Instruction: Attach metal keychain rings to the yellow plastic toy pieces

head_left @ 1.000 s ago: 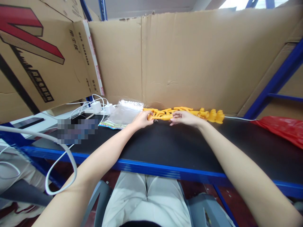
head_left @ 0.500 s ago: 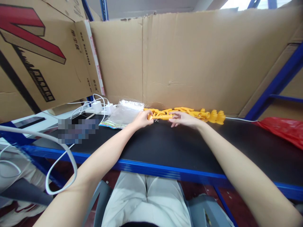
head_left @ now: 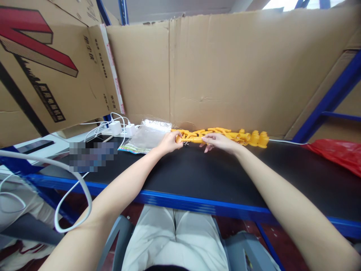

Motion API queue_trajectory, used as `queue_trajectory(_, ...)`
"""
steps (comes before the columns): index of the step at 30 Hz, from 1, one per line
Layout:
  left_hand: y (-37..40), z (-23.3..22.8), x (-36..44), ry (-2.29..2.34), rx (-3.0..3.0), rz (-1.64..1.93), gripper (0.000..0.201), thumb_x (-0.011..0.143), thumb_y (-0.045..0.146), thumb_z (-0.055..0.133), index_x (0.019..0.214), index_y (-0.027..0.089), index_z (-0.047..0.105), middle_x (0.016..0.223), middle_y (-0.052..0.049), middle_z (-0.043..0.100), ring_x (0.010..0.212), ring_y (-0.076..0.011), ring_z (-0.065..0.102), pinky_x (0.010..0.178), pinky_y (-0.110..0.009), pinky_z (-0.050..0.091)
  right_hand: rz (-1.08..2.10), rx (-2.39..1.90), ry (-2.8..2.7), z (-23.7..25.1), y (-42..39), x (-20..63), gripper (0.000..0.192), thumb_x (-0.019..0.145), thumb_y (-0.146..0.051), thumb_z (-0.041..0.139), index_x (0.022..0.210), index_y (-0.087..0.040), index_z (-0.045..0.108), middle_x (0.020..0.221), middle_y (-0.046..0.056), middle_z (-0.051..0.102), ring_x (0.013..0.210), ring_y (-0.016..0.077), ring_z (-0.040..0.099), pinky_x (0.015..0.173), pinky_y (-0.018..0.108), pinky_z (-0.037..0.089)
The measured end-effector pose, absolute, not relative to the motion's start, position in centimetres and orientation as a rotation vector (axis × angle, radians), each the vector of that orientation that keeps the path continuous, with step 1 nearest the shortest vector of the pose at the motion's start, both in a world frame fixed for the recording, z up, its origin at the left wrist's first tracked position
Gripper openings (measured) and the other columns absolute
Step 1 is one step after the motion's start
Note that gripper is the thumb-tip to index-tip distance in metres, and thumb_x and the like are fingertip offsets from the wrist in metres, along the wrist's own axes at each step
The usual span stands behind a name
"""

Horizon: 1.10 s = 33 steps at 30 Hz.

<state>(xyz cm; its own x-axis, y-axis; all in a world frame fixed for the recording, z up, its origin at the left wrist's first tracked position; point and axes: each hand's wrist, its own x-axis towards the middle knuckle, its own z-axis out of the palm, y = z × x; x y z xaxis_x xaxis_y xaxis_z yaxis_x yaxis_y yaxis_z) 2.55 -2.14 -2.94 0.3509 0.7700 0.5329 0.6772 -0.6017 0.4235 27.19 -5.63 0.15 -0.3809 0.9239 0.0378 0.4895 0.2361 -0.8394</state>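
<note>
My left hand [head_left: 170, 142] is closed around the left end of a yellow plastic tube [head_left: 193, 139], held level just above the black shelf top. At the tube's right end, my right hand [head_left: 216, 141] pinches it between thumb and forefinger, with the other fingers hanging loosely below. Behind the hands lies a row of branch-shaped yellow plastic pieces [head_left: 218, 130], partly hidden by the tube and fingers. Right of my right hand stand several yellow cup-like pieces [head_left: 258, 139]. A clear plastic bag [head_left: 149, 136] lies beside my left hand.
Cardboard [head_left: 231, 75] walls off the back of the black shelf top [head_left: 197, 173], whose front edge is a blue metal beam [head_left: 197, 202]. White chargers [head_left: 115, 127] and cables sit at left. A red plastic bag [head_left: 335, 152] lies at right. A loose white cable crosses my left forearm.
My right hand has shifted slightly left along the tube, its fingers now over the right end. The left hand stays in place.
</note>
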Motion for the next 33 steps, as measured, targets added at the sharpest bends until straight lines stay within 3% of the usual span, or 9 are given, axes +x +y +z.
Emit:
queue_trajectory(5, -2.12, -2.94, 2.65, 1.337, 2.484, 1.082, 0.031, 0.066, 0.024, 0.062, 0.096, 0.018, 0.062, 0.062, 0.003, 0.056, 0.055, -0.0102, 0.045, 0.057, -0.023, 0.035, 1.046, -1.281, -1.932, -0.08, -5.41, 27.65, 0.056, 0.078, -0.034, 0.066, 0.127, -0.02, 0.042, 0.116, 0.013, 0.061, 0.078, 0.0154, 0.067, 0.071, 0.029, 0.056)
queue_trajectory(12, -2.16, -2.83, 2.61, 1.341, 2.484, 1.081, 0.031, 0.066, 0.024, 0.063, 0.095, 0.016, 0.062, 0.065, 0.002, 0.058, 0.056, -0.0108, 0.046, 0.058, -0.023, 0.035, 0.932, -1.216, -1.951, -0.21, -4.86, 27.82, 0.039, 0.072, -0.032, 0.069, 0.104, -0.019, 0.049, 0.102, 0.007, 0.062, 0.072, 0.0136, 0.066, 0.069, 0.029, 0.054)
queue_trajectory(33, -2.19, -2.77, 2.58, 1.365, 2.5, 1.054, 0.03, 0.066, 0.025, 0.066, 0.094, 0.016, 0.062, 0.065, 0.001, 0.06, 0.055, -0.0105, 0.047, 0.058, -0.023, 0.035, 0.932, -1.173, -1.958, -0.2, -4.87, 27.6, 0.035, 0.07, -0.038, 0.07, 0.092, -0.018, 0.052, 0.086, 0.004, 0.064, 0.065, 0.0135, 0.065, 0.075, 0.033, 0.053)
